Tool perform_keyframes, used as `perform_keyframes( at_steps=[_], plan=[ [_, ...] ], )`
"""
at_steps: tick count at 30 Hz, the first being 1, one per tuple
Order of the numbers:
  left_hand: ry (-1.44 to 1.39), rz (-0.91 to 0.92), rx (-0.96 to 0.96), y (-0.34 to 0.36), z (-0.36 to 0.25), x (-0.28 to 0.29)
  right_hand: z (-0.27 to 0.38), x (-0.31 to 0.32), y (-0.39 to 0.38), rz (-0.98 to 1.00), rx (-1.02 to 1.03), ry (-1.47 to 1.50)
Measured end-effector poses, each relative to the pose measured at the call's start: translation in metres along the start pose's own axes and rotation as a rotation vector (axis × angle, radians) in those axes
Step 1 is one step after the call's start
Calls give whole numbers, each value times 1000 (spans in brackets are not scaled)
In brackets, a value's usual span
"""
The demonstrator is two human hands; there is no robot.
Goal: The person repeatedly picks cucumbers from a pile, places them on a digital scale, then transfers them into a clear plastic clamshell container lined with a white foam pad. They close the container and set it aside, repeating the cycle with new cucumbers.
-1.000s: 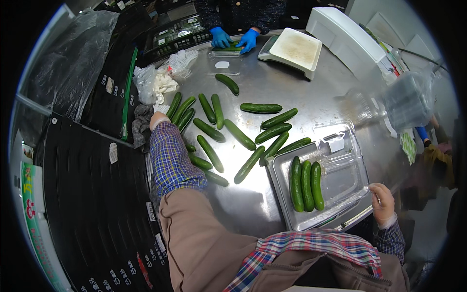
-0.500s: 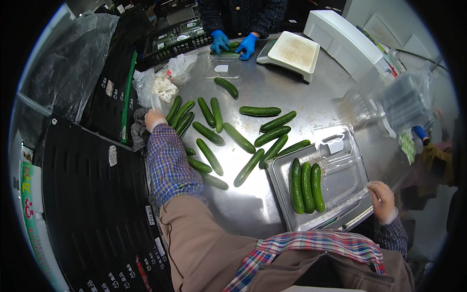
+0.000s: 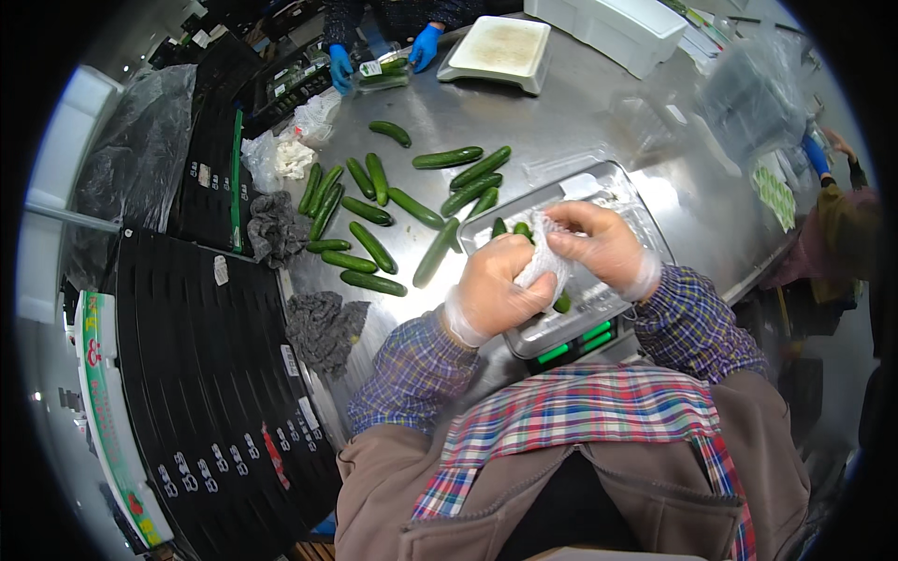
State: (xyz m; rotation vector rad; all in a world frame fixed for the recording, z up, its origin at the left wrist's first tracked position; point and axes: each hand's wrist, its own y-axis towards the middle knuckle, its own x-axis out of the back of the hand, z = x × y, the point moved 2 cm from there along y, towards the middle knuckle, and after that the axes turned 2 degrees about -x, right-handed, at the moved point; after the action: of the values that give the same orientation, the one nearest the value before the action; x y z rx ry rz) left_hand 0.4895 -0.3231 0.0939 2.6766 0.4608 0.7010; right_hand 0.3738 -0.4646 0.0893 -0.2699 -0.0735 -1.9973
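My left hand (image 3: 498,285) and my right hand (image 3: 603,248), both in thin clear gloves, grip a white textured pad (image 3: 545,266) between them, fingers bent round it. They are over a clear plastic tray (image 3: 644,210) that holds cucumbers (image 3: 500,227) partly hidden by my hands and the pad. Bright green shapes (image 3: 594,341) show below the tray's near edge. Several more cucumbers (image 3: 371,245) lie scattered on the steel table (image 3: 571,122) left of and beyond the tray.
A co-worker's blue-gloved hands (image 3: 423,47) flank a packed tray (image 3: 382,79) at the far edge. A white scale (image 3: 496,51), white box (image 3: 603,28) and stacked clear containers (image 3: 748,93) line the back and right. Black crates (image 3: 196,355) and dark cloths (image 3: 323,332) border the left.
My left hand moved right from the table's left side, bringing the white pad; my right hand left the tray's right edge to meet it above the cucumbers. The view shifted.
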Motion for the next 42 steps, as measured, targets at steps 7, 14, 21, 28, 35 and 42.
perform_keyframes(
  at_steps=[7, 14, 21, 28, 35, 42],
  plan=[
    [-765, -252, 260, -13, -10, -64, -27, 35, -50, 96, -70, 423],
    [-150, -228, 278, -22, -36, -144, -56, 54, -86, -41, 59, 339],
    [-718, -191, 551, -13, -69, -149, -49, 85, -98, 392, -121, 806],
    [-585, 300, 832, 1, -89, -140, -19, 115, -111, 857, -105, 61],
    [-994, 692, 30, 11, -113, -177, -11, 115, -147, 1051, -61, 731],
    [-1349, -437, 24, 22, -45, -156, -46, 124, -89, 341, -199, 1384]
  ],
)
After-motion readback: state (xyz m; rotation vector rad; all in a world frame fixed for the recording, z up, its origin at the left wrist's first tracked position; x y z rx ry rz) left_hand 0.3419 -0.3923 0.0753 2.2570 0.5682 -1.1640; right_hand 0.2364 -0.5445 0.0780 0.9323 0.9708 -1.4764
